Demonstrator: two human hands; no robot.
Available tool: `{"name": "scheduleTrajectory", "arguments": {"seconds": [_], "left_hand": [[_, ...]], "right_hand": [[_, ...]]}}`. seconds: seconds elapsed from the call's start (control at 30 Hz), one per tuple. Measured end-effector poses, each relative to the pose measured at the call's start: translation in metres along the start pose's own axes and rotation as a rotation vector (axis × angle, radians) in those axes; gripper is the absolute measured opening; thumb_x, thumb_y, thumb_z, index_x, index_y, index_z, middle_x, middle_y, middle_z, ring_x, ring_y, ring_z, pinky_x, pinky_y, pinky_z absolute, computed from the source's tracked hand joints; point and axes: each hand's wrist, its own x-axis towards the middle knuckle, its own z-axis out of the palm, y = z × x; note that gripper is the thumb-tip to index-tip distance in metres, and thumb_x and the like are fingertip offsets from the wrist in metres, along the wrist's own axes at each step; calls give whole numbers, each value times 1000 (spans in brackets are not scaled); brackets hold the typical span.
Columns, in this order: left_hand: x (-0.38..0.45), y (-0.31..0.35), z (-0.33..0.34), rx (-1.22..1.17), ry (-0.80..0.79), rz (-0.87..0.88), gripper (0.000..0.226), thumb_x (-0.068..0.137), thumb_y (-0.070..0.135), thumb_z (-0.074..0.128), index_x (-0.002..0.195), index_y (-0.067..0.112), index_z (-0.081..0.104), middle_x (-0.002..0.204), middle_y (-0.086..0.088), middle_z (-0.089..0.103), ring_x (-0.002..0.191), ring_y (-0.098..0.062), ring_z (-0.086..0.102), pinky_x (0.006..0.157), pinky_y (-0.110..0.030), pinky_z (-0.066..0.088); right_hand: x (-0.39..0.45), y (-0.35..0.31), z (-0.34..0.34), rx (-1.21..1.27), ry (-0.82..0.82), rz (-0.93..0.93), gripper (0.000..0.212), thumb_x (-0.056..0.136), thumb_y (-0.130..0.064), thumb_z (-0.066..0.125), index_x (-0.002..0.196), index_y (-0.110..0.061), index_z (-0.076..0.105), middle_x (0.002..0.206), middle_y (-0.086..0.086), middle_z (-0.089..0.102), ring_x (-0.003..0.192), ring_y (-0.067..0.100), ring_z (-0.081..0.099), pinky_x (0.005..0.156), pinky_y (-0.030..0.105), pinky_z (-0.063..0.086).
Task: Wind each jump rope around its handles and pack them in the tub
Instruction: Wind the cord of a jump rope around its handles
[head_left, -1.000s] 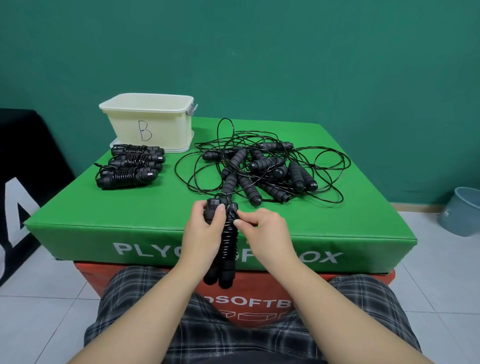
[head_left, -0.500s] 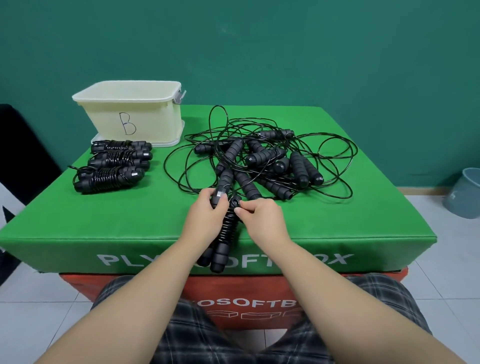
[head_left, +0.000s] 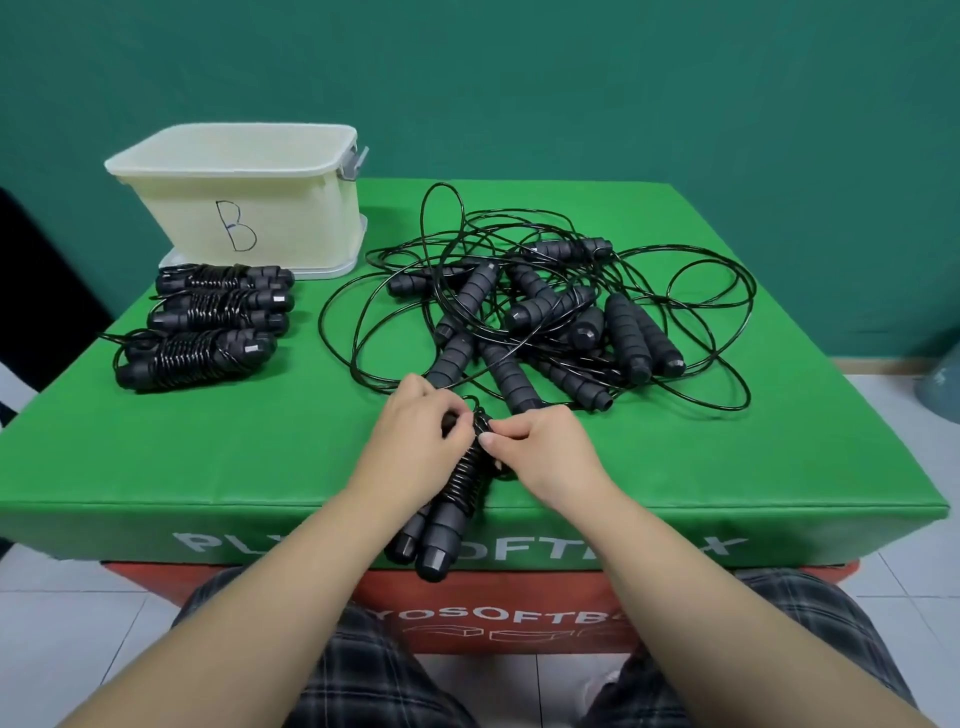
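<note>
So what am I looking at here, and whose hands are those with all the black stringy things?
No machine here: a person wears a camera on the head, so you look down at their own hands. The left hand grips a black jump rope wound around its two foam handles, and the right hand pinches its cord near the top end. They work over a green padded box. On it lie three already wound black rope bundles, a tangled pile of loose black ropes, and a cream plastic tub marked B.

Perhaps a gym or training room, green soft plyo box (head_left: 156, 467), teal wall (head_left: 571, 78), tiled floor (head_left: 78, 613)
</note>
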Motion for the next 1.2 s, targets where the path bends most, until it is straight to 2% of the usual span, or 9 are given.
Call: {"name": "scheduleTrajectory", "arguments": {"seconds": [0.1, 0.23, 0.4, 0.47, 0.57, 0.73, 0.9, 1.03, 1.2], "left_hand": [[19, 4, -13, 44, -259, -6, 22, 91, 25, 55, 100, 15, 72, 100, -11, 60, 93, -21, 55, 84, -26, 41], [44, 18, -29, 28, -566, -145, 20, 83, 13, 56, 90, 5, 73, 77, -13, 65, 65, -21, 49, 61, -30, 43], [66, 24, -28, 103, -743, -297, 51, 59, 29, 63, 99, -2, 68, 69, -11, 55, 62, -24, 40, 62, -36, 32], [68, 26, -27, 136, -765, -293, 39, 68, 23, 65, 95, -6, 67, 68, -13, 56, 58, -24, 42, 61, -35, 35], [68, 33, -27, 218, -754, -234, 16, 84, 13, 61, 80, -2, 60, 62, -11, 50, 47, -22, 43, 53, -31, 40], [66, 39, -29, 353, -747, -129, 24, 86, 19, 59, 68, 4, 53, 61, -11, 50, 53, -26, 46, 55, -31, 43], [52, 29, -24, 222, -587, -149, 27, 84, 18, 57, 61, 8, 47, 54, -3, 42, 52, -21, 39, 51, -27, 33], [39, 19, -17, 201, -426, -112, 25, 83, 18, 55, 68, 0, 61, 61, -10, 49, 59, -25, 41, 55, -31, 34], [26, 7, -11, 97, -270, -19, 26, 81, 12, 55, 56, 3, 56, 53, -11, 45, 52, -25, 33, 51, -38, 36]], "right_hand": [[3, 3, -1, 41, -26, 29, 23, 90, -19, 66, 68, -13, 71, 35, -12, 42, 32, 5, 35, 38, 15, 24], [2, 2, 2, 48, -31, -6, 18, 89, -20, 67, 71, -21, 71, 54, -7, 52, 50, 7, 40, 47, 15, 31], [0, 4, 4, 2, 17, -51, 14, 89, -22, 67, 91, -15, 77, 64, -8, 52, 70, 14, 49, 57, 18, 34], [0, 3, 5, -7, 33, -68, 16, 89, -23, 66, 96, -13, 77, 68, -11, 49, 74, 15, 48, 60, 22, 32], [1, 4, 5, -23, 37, -91, 16, 89, -23, 65, 95, -13, 77, 68, -12, 45, 73, 15, 46, 60, 23, 30], [1, 5, 5, 1, 29, -88, 16, 90, -22, 65, 99, -14, 76, 70, -13, 45, 74, 14, 47, 59, 19, 31], [1, 8, 8, 155, 40, -39, 20, 88, -17, 67, 107, -14, 74, 66, -6, 51, 62, 8, 46, 59, 15, 36], [2, 4, 7, 217, 37, 21, 49, 85, -19, 72, 132, -18, 56, 65, -6, 61, 65, 2, 54, 63, 4, 38], [0, 0, 8, 386, 19, 108, 22, 83, -14, 74, 104, -11, 68, 64, -5, 60, 54, 2, 53, 58, 8, 43]]}}
